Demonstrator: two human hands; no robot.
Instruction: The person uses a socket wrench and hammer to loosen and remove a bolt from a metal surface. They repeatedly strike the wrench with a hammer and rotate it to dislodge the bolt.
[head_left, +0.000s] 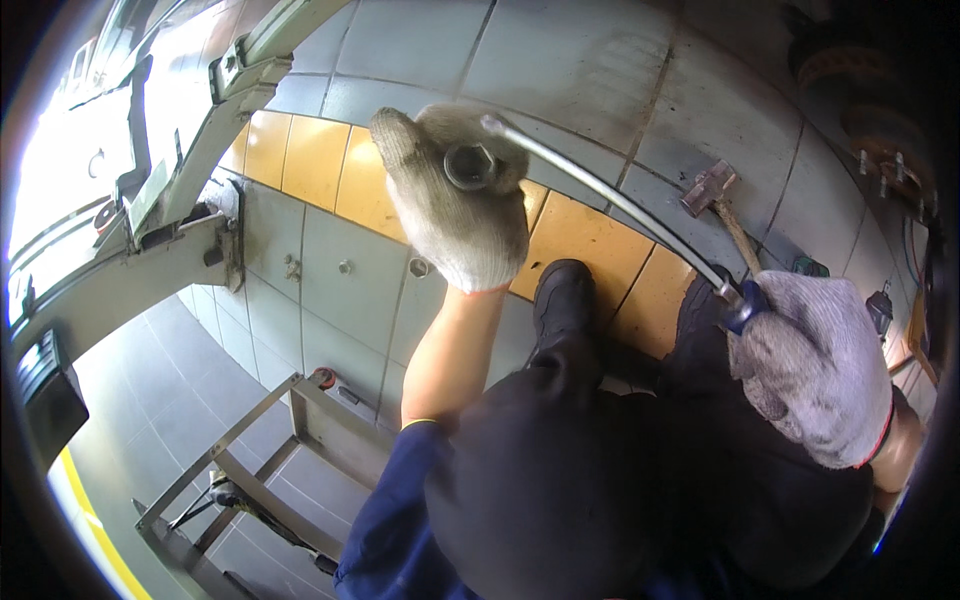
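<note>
My left hand (454, 217), in a soiled white knit glove, is closed around a hollow metal piece (469, 166) like a large socket or nut, its round opening facing up. In my right hand (821, 360), also gloved, is the blue handle of a long screwdriver (622, 202). The shank runs up and left. Its tip overlaps the far edge of my left glove, beside the hollow piece; whether it touches is unclear.
A sledgehammer (710, 187) lies on the tiles beyond my right boot. Several nut-like pieces (345, 266) lie left of my left arm. A beige steel frame (112, 277) stands at left, a wheeled metal frame (337, 427) below. A dark hub with studs (892, 165) is upper right.
</note>
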